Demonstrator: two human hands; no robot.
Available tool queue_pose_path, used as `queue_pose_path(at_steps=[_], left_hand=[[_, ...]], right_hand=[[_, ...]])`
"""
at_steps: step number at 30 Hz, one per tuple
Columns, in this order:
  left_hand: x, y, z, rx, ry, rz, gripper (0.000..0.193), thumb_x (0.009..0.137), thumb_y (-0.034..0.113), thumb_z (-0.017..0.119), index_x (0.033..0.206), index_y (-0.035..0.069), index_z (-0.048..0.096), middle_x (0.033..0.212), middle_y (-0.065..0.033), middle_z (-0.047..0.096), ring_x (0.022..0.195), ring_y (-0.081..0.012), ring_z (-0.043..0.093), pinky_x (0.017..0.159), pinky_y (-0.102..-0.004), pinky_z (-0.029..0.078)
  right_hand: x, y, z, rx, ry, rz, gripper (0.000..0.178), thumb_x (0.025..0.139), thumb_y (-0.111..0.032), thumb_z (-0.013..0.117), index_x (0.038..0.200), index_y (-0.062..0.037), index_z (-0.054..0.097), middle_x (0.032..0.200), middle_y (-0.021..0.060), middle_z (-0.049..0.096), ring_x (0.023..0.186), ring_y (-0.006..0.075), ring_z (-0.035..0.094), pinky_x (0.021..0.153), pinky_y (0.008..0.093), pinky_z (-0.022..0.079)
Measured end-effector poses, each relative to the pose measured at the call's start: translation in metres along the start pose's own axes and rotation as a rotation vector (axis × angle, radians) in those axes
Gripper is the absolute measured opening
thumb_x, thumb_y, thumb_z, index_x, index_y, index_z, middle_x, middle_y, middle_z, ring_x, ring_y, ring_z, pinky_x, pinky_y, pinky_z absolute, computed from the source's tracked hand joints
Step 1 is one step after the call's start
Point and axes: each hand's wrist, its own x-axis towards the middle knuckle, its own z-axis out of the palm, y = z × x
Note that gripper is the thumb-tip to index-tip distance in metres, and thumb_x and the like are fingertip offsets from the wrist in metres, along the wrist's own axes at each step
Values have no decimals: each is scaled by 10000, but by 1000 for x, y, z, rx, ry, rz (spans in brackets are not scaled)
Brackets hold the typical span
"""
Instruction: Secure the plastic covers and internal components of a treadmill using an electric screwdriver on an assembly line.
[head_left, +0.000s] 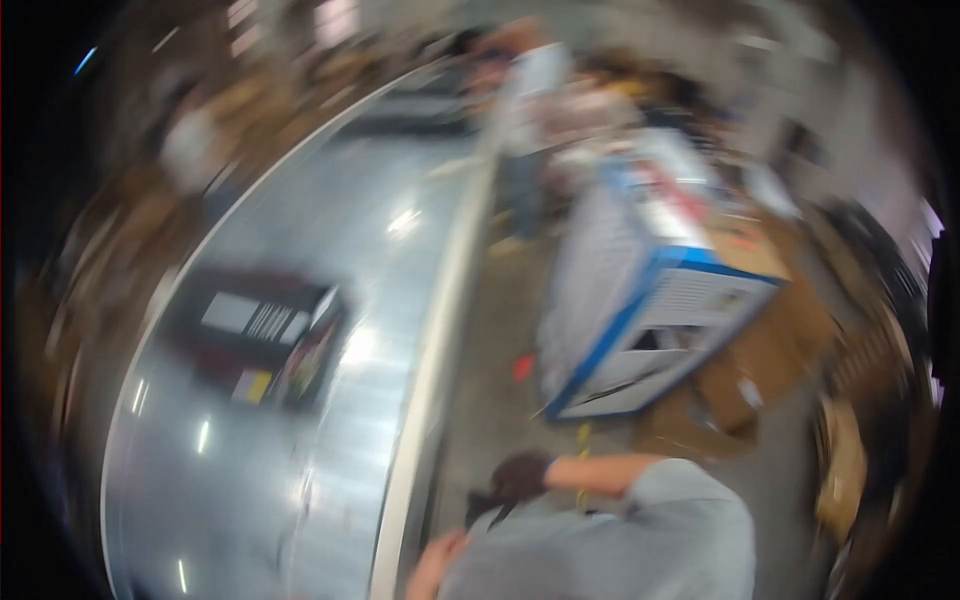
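Your right hand (520,477) is drawn in before your grey shirt (600,545), looking dark as if gloved; the blur leaves no way to tell whether its fingers are curled, spread or gripping anything. Your left hand (437,565), a patch of bare skin at the lower edge beside the desk (408,480), is too cut off to read either. Both arms seem tucked close, probably because you are standing or turning in the aisle with the rail right beside you.

The dark printed carton (265,335) lies on the glossy grey desk to your left, well apart from both hands, its pale labels facing up, likely so they can be read from above. Ahead and to your right, the big white carton with blue edges (650,300) stands near the desk but off it, perhaps because its bulk suits the floor (485,370) better. Brown cardboard (745,370) lies against its far side, which may be simple stacking. Farther up, a co-worker in a light top (530,95) stands beside the desk, presumably to reach across it
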Motion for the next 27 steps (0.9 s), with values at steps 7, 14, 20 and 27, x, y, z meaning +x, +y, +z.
queue_pose_path(at_steps=[7,14,20,27], left_hand=[[-109,-13,14,-75,362,-350,364,972,295,705,1298,134,699,1197,-91,698,1042,-262,661,932,-380,526],[-237,-45,76,-89,681,-671,387,960,331,721,1307,159,722,1076,-126,707,1016,-258,691,930,-370,536],[-503,-247,33,-91,1735,-975,690,928,270,762,1503,22,472,1264,-195,621,1016,-307,633,905,-425,524],[-729,-376,-36,-487,2002,-767,887,849,280,844,1510,-87,380,1368,-264,606,1127,-373,667,884,-436,557]], right_hand=[[87,47,-62,158,383,-23,314,947,-386,646,997,-95,754,973,171,750,946,384,719,840,483,569],[181,-100,28,-117,-128,-418,295,950,-356,617,1037,-102,741,1025,170,744,998,392,704,868,501,553],[223,-286,90,-113,-264,-558,412,904,-360,653,1229,-111,698,1125,165,736,1068,349,700,935,451,557],[331,-463,261,-171,-111,-602,487,853,-263,758,1270,-96,569,1260,171,637,1205,362,615,1005,502,500]])
